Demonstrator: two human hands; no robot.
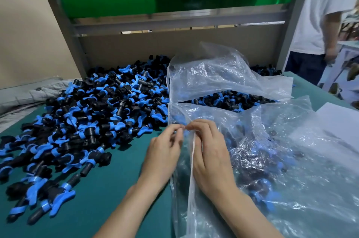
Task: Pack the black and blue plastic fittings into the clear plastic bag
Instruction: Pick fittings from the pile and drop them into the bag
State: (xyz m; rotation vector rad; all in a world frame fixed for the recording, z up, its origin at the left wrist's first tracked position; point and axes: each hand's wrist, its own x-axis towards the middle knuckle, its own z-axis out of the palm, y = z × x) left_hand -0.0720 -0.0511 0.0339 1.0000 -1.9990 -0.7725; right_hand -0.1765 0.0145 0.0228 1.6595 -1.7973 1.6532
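A big heap of black and blue plastic fittings (pixel 101 105) covers the left and middle of the green table (pixel 108 195). A clear plastic bag (pixel 272 169) lies crumpled on the right, with several fittings showing dimly through its film. More fittings (pixel 223 101) are visible through a gap in the plastic behind it. My left hand (pixel 163 152) and my right hand (pixel 209 150) meet at the bag's left edge, fingertips pinching the film close together.
A grey metal frame (pixel 174 22) with a green panel rises behind the heap. A person in a white shirt (pixel 318 14) stands at the far right. White sheets (pixel 338 119) lie on the table's right side. Grey cloth (pixel 29 94) sits at the far left.
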